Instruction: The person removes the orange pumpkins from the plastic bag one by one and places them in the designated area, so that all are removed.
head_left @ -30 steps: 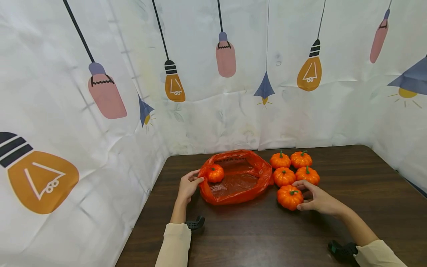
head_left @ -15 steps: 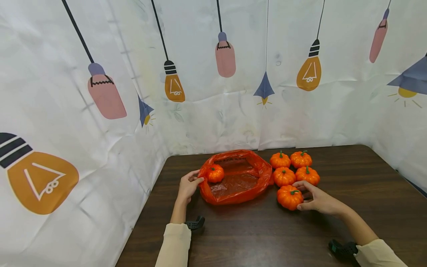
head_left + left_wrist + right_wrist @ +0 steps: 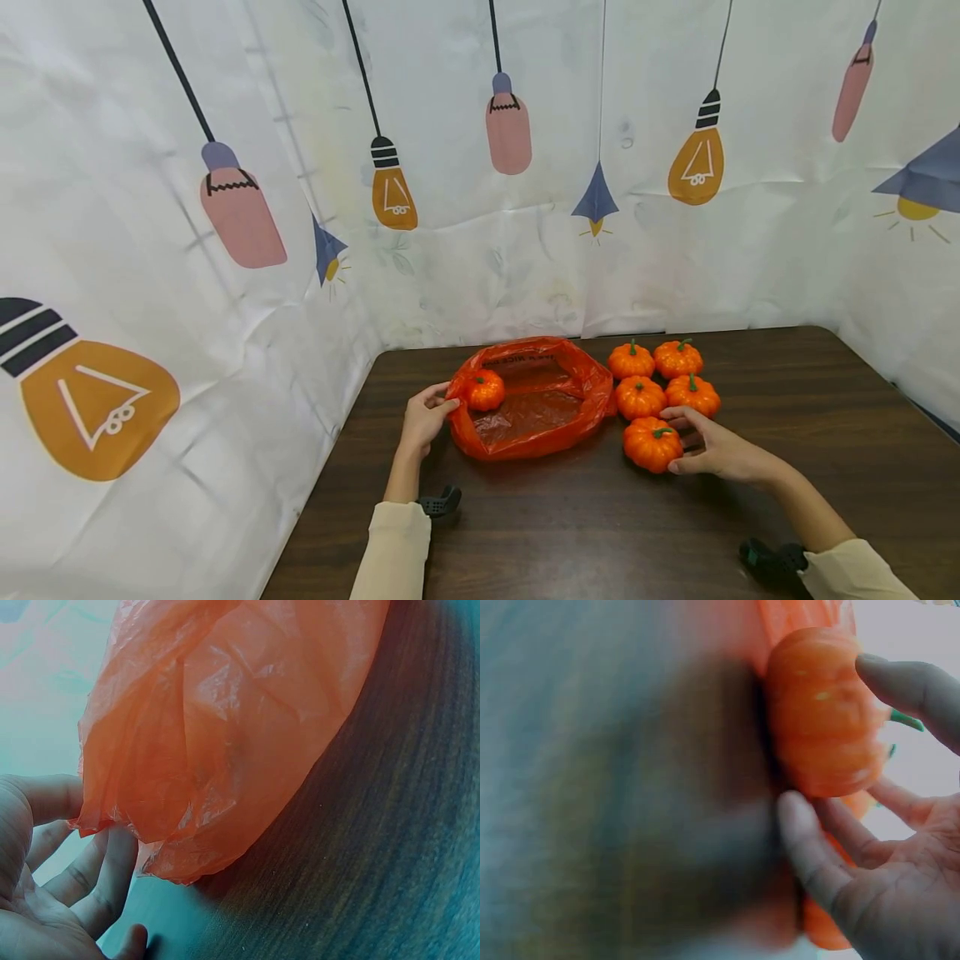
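Note:
A thin red-orange plastic bag [image 3: 525, 446] lies with its mouth spread wide, and one small orange pumpkin [image 3: 484, 390] sits inside near its left side. My left hand [image 3: 422, 421] pinches the bag's left edge; the left wrist view shows the film [image 3: 217, 735] between thumb and fingers. At the right, my right hand [image 3: 720, 450] has thumb and fingers curved around the side of the nearest small pumpkin [image 3: 651, 445], which has a green stem. In the right wrist view the thumb lies against this pumpkin [image 3: 821, 720], with the fingers along its opposite side.
Several more pumpkins [image 3: 639, 397] cluster just behind the held one, close by the bag's right side. All stand on a dark wood-grain table [image 3: 570, 533]. White cloth [image 3: 480, 275] printed with lamps hangs behind and to the left. Black bands [image 3: 441, 502] are on both wrists.

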{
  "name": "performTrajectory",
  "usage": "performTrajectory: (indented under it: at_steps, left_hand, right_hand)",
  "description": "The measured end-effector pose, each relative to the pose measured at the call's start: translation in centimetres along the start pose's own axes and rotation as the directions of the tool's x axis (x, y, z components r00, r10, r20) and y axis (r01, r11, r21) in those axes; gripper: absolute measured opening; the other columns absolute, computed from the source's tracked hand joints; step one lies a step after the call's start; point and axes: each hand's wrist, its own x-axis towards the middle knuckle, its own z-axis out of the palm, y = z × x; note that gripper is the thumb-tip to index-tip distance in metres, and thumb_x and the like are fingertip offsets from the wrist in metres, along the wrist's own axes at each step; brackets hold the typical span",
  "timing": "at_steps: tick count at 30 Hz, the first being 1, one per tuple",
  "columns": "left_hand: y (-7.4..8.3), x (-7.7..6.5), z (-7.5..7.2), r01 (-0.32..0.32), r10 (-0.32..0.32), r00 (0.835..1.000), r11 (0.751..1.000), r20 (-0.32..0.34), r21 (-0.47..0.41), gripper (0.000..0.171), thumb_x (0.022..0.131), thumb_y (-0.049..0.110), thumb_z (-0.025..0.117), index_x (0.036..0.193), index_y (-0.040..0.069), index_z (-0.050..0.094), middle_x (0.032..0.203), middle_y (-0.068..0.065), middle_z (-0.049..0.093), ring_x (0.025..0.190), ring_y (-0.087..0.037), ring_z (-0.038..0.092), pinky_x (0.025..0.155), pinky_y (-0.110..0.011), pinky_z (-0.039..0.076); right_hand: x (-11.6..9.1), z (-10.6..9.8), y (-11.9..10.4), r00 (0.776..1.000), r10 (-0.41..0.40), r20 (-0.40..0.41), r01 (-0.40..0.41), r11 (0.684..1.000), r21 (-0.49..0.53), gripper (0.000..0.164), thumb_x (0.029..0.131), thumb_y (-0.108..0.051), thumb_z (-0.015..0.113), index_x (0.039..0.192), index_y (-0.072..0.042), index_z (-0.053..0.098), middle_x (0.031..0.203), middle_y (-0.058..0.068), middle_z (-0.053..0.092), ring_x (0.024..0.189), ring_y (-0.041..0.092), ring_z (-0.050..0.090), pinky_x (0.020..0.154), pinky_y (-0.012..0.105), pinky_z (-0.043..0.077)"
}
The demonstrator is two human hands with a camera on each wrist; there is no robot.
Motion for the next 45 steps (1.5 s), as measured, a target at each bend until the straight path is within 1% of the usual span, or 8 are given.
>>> performTrajectory:
  at_steps: [5, 10, 13, 16, 26, 33, 40, 45]
  left_hand:
    - [0.1, 0.0, -0.1, -0.006, 0.006, 1.0, 1.0, -0.003, 0.004, 0.039, 0.093, 0.015, 0.075, 0.132, 0.013, 0.069, 0.089, -0.003, 0.064, 0.08, -0.016, 0.061, 0.083, -0.04, 0.055]
    - [0.2, 0.1, -0.2, -0.01, 0.01, 1.0, 1.0, -0.007, -0.001, 0.04, 0.093, 0.014, 0.075, 0.132, 0.012, 0.069, 0.089, -0.003, 0.064, 0.079, -0.015, 0.061, 0.083, -0.04, 0.055]
    - [0.2, 0.2, -0.2, -0.017, 0.017, 1.0, 1.0, -0.007, -0.006, 0.039, 0.092, 0.014, 0.075, 0.131, 0.012, 0.07, 0.088, -0.003, 0.064, 0.078, -0.015, 0.061, 0.083, -0.04, 0.055]
    - [0.3, 0.2, -0.2, -0.022, 0.022, 1.0, 1.0, -0.004, -0.009, 0.039, 0.092, 0.014, 0.076, 0.131, 0.012, 0.07, 0.088, -0.004, 0.065, 0.078, -0.015, 0.062, 0.082, -0.039, 0.055]
    - [0.6, 0.1, -0.1, -0.028, 0.028, 1.0, 1.0, -0.009, -0.012, 0.038, 0.092, 0.014, 0.075, 0.13, 0.011, 0.07, 0.087, -0.003, 0.065, 0.077, -0.015, 0.061, 0.08, -0.039, 0.054]
    - [0.1, -0.2, 0.6, -0.034, 0.035, 0.999, 0.999, 0.026, -0.036, 0.038, 0.093, 0.013, 0.074, 0.131, 0.008, 0.069, 0.086, -0.004, 0.067, 0.075, -0.013, 0.065, 0.084, -0.042, 0.057]
    - [-0.2, -0.2, 0.5, -0.032, 0.032, 0.999, 0.999, 0.006, -0.032, 0.038, 0.094, 0.014, 0.074, 0.131, 0.007, 0.069, 0.087, -0.005, 0.069, 0.074, -0.013, 0.067, 0.086, -0.043, 0.057]
    - [0.0, -0.2, 0.1, -0.027, 0.027, 1.0, 0.999, 0.001, -0.03, 0.037, 0.094, 0.015, 0.073, 0.13, 0.007, 0.069, 0.087, -0.005, 0.069, 0.074, -0.015, 0.067, 0.086, -0.043, 0.057]
  right_hand:
    - [-0.1, -0.8, -3.8, 0.996, -0.042, -0.074, 0.036, 0.996, -0.076, 0.077, 0.095, -0.022, 0.073, 0.152, 0.001, 0.028, 0.15, 0.033, 0.034, 0.124, 0.045, 0.052, 0.089, 0.024, 0.053]
    - [1.4, -0.4, -7.6, 0.975, -0.134, -0.177, 0.106, 0.982, -0.159, 0.067, 0.096, -0.028, 0.073, 0.149, -0.006, 0.038, 0.148, 0.018, 0.045, 0.123, 0.041, 0.052, 0.095, 0.037, 0.053]
    - [2.8, 0.7, -9.0, 0.966, -0.173, -0.192, 0.149, 0.98, -0.13, 0.06, 0.096, -0.028, 0.074, 0.145, -0.012, 0.044, 0.143, 0.012, 0.051, 0.122, 0.039, 0.053, 0.096, 0.04, 0.053]
    - [4.6, 2.2, -9.8, 0.962, -0.195, -0.19, 0.184, 0.98, -0.074, 0.054, 0.095, -0.024, 0.074, 0.142, -0.014, 0.048, 0.138, 0.011, 0.055, 0.12, 0.038, 0.055, 0.093, 0.036, 0.054]
    - [11.9, 8.1, -10.6, 0.982, -0.11, -0.155, 0.129, 0.985, 0.114, 0.049, 0.094, -0.028, 0.075, 0.136, -0.014, 0.053, 0.139, 0.015, 0.055, 0.118, 0.031, 0.059, 0.091, 0.043, 0.055]
    - [15.5, 11.1, -9.4, 0.99, -0.007, -0.142, 0.029, 0.988, 0.154, 0.051, 0.092, -0.029, 0.077, 0.135, -0.013, 0.054, 0.143, 0.018, 0.053, 0.117, 0.029, 0.062, 0.091, 0.042, 0.057]
    - [18.5, 12.9, -9.9, 0.995, -0.011, -0.102, 0.027, 0.988, 0.154, 0.059, 0.094, -0.022, 0.075, 0.144, -0.006, 0.047, 0.146, 0.021, 0.05, 0.115, 0.031, 0.064, 0.097, 0.047, 0.055]
    - [20.6, 14.1, -10.0, 0.99, 0.024, -0.141, -0.003, 0.989, 0.146, 0.062, 0.092, -0.024, 0.078, 0.144, -0.008, 0.048, 0.146, 0.019, 0.051, 0.124, 0.034, 0.057, 0.108, 0.054, 0.046]
